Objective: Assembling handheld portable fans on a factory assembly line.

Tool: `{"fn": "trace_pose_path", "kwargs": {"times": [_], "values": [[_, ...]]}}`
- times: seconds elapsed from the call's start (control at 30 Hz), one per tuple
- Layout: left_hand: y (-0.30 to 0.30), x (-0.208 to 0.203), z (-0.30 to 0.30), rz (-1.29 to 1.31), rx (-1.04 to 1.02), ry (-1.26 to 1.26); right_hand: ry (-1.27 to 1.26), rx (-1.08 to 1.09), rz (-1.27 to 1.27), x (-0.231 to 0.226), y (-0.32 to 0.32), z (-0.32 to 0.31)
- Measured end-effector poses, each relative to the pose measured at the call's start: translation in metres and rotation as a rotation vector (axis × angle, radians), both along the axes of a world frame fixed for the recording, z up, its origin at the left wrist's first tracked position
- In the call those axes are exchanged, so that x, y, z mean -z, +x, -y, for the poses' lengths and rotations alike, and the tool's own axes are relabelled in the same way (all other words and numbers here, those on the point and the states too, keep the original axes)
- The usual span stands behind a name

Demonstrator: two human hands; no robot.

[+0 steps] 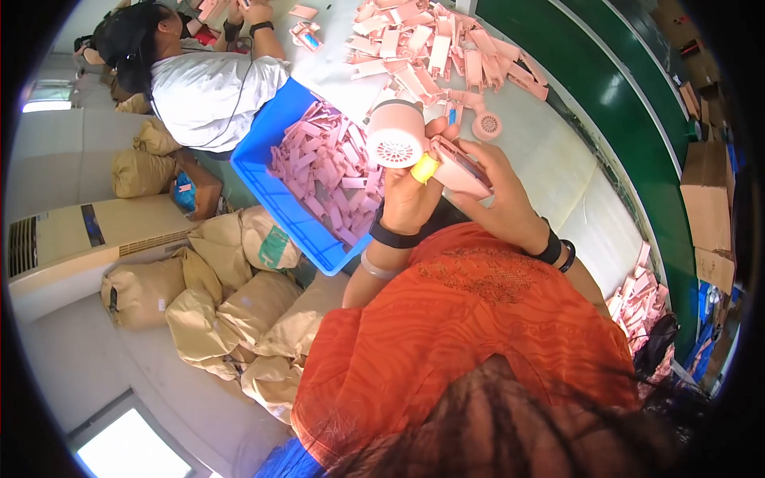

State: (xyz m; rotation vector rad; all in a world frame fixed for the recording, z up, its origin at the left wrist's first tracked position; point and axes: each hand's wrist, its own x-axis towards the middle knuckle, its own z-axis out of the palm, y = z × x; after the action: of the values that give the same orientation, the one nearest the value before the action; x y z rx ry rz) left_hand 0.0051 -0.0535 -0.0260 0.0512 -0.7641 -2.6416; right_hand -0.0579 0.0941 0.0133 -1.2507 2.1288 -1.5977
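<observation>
My left hand [411,199] is closed around a pink appliance housing [397,131], whose round end has a slotted grille like a small fan or hair dryer. Something yellow [425,167], perhaps a finger cover, shows at that hand. My right hand [506,195] grips a long pink casing piece [460,171] with a dark inner edge, held right beside the round part. Whether the two pieces are joined cannot be made out. Just beyond my hands, a similar pink part with a round grille [487,125] lies on the white table [558,179].
Pink casing pieces form a heap [438,52] at the table's far side. A blue bin [275,195] with pink pieces stands at my left. A co-worker in a white shirt [211,99] sits beyond it. Tan sacks [215,319] crowd the left. More pieces [641,303] lie at right.
</observation>
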Motion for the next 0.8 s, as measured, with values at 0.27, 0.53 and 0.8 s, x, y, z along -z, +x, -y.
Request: {"fn": "trace_pose_path", "kwargs": {"times": [0.27, 0.53, 0.8], "values": [[-0.009, 0.003, -0.004, -0.088, 0.023, 0.144, 0.147, 0.136, -0.445, 0.013, -0.002, -0.001], [-0.012, 0.001, -0.01, -0.028, 0.009, 0.185, 0.209, 0.177, -0.525, 0.018, -0.006, -0.001], [-0.015, 0.006, -0.012, 0.143, -0.044, 0.06, 0.169, 0.178, -0.446, 0.03, -0.007, -0.005]]}}
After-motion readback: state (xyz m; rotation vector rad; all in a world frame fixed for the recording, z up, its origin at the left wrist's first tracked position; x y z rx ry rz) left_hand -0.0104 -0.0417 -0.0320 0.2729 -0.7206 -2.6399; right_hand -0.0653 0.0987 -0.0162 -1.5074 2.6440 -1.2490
